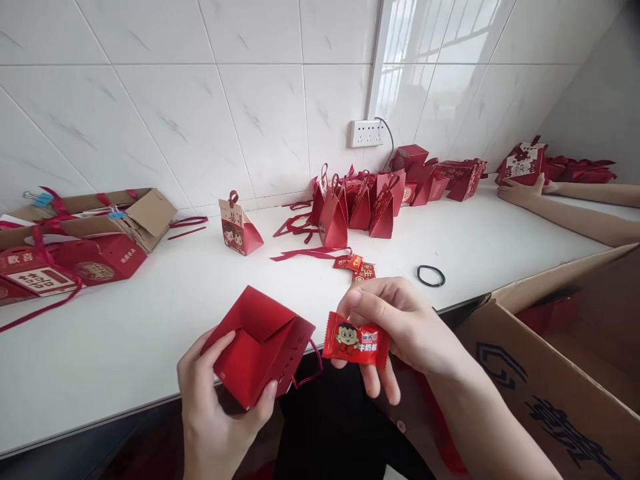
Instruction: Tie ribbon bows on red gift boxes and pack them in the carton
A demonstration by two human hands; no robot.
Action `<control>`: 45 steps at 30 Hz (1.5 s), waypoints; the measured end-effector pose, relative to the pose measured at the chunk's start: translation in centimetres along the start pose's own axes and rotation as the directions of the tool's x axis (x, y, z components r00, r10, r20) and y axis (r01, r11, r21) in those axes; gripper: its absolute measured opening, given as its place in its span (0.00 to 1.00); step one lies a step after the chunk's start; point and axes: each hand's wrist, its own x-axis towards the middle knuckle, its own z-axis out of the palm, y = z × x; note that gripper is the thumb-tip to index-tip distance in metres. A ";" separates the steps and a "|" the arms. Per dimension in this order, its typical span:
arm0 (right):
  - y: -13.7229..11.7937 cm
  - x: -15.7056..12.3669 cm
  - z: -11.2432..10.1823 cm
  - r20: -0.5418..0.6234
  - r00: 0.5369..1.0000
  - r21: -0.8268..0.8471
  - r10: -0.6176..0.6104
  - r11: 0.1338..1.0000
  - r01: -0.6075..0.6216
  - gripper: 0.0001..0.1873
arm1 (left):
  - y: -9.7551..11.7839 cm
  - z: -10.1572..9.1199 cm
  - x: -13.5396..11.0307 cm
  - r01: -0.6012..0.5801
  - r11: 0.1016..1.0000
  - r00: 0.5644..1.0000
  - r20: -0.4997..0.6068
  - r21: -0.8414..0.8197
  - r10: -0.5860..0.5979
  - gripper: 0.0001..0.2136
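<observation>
Smooth paperboard box (260,350), glossy plastic candy wrapper (351,340), matt cardboard carton (543,363), shiny smooth wall tiles (263,100).

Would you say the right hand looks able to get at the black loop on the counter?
Probably yes: the black loop lies uncovered beyond the right hand, nothing visible between, though that hand holds a red wrapped candy.

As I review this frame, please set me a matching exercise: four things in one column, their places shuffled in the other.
Things
1. Red plastic-wrapped candy with a cartoon figure
2. Open red cardboard box
3. Thin black ring-shaped band
4. White rectangular socket panel

Places
A. Mounted on the white tiled wall
B. In the person's left hand
C. Lying on the white tabletop
D. In the person's right hand

Pairs: 1-D, 2-B, 3-C, 4-A
</observation>
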 end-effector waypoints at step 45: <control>1.4 -1.0 -1.0 -0.065 0.998 0.047 -0.010 0.999 0.013 0.18 | 1.4 0.7 -0.7 -0.096 0.993 0.990 0.097 -0.063 0.101 0.26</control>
